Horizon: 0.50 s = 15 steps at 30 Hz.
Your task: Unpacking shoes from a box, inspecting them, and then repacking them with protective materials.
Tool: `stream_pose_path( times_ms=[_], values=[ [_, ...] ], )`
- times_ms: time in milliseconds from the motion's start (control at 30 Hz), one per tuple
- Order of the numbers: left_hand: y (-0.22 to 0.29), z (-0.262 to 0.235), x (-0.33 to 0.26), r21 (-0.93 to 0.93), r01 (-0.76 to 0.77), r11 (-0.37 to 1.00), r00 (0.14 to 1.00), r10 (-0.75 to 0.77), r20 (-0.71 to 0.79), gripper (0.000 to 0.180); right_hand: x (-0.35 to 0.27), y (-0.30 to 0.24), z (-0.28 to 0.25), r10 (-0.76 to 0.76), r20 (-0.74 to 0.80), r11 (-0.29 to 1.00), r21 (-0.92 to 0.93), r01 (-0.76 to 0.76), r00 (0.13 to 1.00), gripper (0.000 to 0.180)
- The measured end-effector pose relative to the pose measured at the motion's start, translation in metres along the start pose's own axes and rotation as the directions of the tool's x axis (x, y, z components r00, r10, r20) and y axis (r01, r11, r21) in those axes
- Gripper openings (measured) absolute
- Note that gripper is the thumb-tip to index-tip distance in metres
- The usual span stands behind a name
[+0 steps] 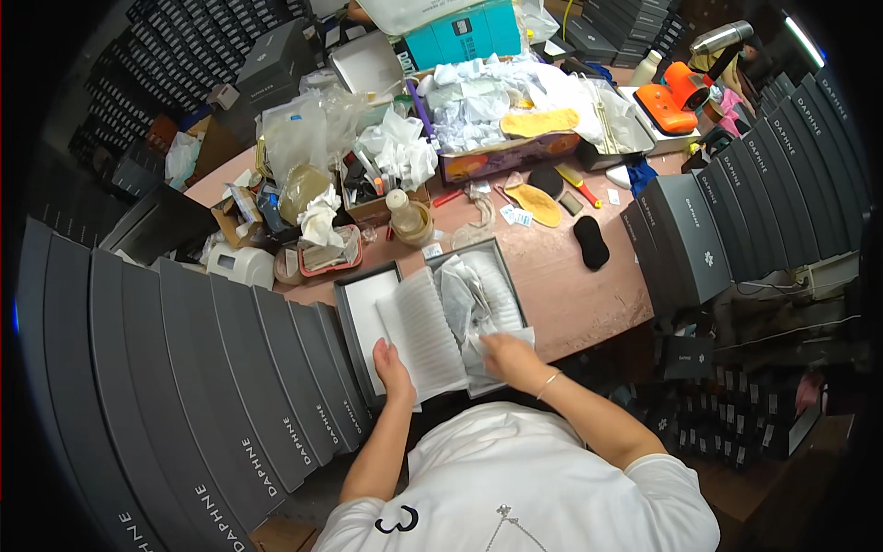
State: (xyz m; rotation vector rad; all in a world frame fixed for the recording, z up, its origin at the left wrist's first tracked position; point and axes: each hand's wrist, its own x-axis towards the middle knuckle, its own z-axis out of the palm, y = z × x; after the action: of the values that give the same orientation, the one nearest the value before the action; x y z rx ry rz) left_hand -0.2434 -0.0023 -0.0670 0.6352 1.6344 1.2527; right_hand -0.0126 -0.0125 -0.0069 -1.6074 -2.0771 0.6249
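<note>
An open dark grey shoe box point(508, 269) sits at the near edge of the brown table, its lid point(354, 322) lying open beside it on the left. White tissue paper point(469, 299) fills the box. A ribbed white sheet point(423, 333) lies across lid and box. My left hand point(393, 368) rests on the near corner of that sheet. My right hand point(508, 357) grips the tissue paper at the box's near end. What lies under the tissue is hidden.
Rows of closed grey shoe boxes stand at the left point(230, 386) and right point(736, 221). The table's far side holds a cardboard box of white paper point(497, 110), yellow insoles point(538, 204), a black insole point(591, 241), a small bottle point(401, 210), an orange device point(676, 101).
</note>
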Motion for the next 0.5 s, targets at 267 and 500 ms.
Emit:
stream_pose_path(
  times_ms=[267,500],
  values=[
    [0.067,0.014,-0.056,-0.077,-0.217,0.973,0.895,0.23,0.382,0.07,0.015,0.018,0.014,0.149,0.337,0.987,0.014,-0.163,0.929,0.022],
    [0.044,0.021,-0.077,0.038,-0.142,0.989,0.796,0.091,0.599,0.071,0.02,-0.048,-0.009,0.209,0.254,0.784,0.533,-0.317,0.944,0.027]
  ],
)
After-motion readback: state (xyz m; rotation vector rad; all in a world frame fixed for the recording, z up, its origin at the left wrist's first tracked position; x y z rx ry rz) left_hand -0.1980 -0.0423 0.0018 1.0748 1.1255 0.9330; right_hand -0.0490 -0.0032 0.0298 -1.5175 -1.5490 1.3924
